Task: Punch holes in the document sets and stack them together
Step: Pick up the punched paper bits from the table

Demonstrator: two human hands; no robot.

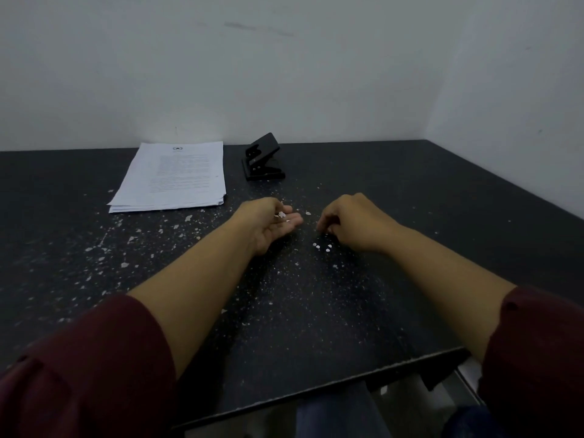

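One stack of printed documents lies squared up near the far left of the worktop, close to the back edge, and the black hole punch sits just to its right, apart from the paper, with its lever raised and nothing in its slot. No loose set waits anywhere else on the dark speckled surface, so the punching and stacking look finished, though the holes themselves are too small to make out from here. What remains appears to be tidying: the left hand rests palm-up near the middle of the worktop, its grip loosely open and cupping a few paper punch-outs, while the right hand hovers beside it with fingers curled down in a pinch; whether it has a piece I cannot tell. Several white chads lie just below it.
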